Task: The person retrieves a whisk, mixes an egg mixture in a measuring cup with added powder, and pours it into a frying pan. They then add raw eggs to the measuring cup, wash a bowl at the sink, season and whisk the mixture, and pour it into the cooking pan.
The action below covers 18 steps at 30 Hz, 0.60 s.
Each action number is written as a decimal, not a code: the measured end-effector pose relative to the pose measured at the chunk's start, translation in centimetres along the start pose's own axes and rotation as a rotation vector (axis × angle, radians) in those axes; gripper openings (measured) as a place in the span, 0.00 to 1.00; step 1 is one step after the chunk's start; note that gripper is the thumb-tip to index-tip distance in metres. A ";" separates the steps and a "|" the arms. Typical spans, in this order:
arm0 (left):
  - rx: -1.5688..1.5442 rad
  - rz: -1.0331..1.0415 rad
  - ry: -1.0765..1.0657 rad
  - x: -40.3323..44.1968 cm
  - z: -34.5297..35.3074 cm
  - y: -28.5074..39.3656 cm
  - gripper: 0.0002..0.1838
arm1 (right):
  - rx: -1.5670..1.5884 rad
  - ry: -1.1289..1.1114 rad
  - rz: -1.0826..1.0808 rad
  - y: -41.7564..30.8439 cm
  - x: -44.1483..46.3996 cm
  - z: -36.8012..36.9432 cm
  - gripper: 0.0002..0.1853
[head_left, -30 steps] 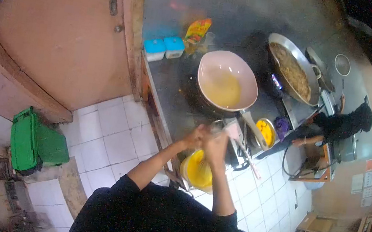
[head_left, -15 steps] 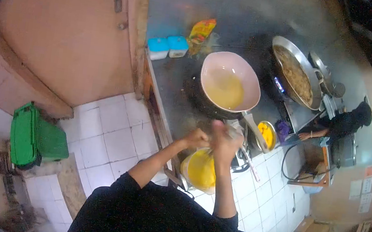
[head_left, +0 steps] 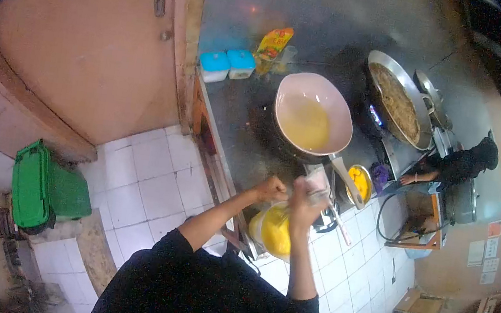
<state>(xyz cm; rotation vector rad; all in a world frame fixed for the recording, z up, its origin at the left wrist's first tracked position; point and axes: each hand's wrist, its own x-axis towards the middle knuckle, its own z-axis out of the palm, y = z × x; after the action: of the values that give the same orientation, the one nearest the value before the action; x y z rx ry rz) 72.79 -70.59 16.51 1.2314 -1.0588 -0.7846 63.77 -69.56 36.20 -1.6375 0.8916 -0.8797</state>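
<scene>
From my remote feed, clock face laid over the view, I find a green plastic wheeled bin (head_left: 47, 190) between 8 and 9 o'clock, standing apart from the work. A terracotta-coloured door (head_left: 88, 40) fills 10 o'clock. Near 11, two box-shaped containers with bright blue lids (head_left: 215, 61) sit side by side at the end of a dark counter (head_left: 227, 115), and a yellow-and-red pouch (head_left: 275, 42) stands at 12.

Just below the centre, towards 5, I have the person's left hand (head_left: 273, 189) with its fingers curled, close to the top of a round tub of yellow mixture (head_left: 257, 228); I can't tell whether it grips the rim. The tub sits at 5, between the two forearms. Near half past 1, a deep pink-lined pan (head_left: 337, 101) holds pale yellow liquid. The right hand (head_left: 306, 211), at 4, is curled above the tub's right side, too blurred for me to make out what it grasps.

At 3 I see a round metal bowl of bright yellow food (head_left: 359, 182) beside the pan's handle, then a crumpled purple cloth (head_left: 381, 172). A wide steel wok (head_left: 385, 59) of brown food lies at 2. Past it, at 3, is another person in black (head_left: 461, 165).
</scene>
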 end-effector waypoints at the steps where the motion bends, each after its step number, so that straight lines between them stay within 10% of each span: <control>1: 0.056 -0.090 -0.050 0.3 -0.7 0.2 0.19 | -0.095 0.003 -0.361 7.2 0.2 0.4 0.11; 5: -0.008 0.021 -0.096 0.4 1.0 -4.1 0.18 | -0.079 -0.150 0.085 -5.5 0.5 1.4 0.09; 9: -0.071 0.124 -0.026 0.3 0.3 -0.5 0.19 | -0.234 -0.068 -0.163 4.7 0.7 0.3 0.08; 18: 0.046 -0.068 -0.029 -0.9 -0.2 4.4 0.16 | 0.275 0.078 -0.094 -15.8 -3.5 -7.6 0.17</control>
<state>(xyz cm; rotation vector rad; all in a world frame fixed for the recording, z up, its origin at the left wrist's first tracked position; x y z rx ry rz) 72.36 -68.79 20.63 1.3047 -1.0681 -0.8367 57.49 -66.60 52.66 -1.4229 0.7148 -1.0869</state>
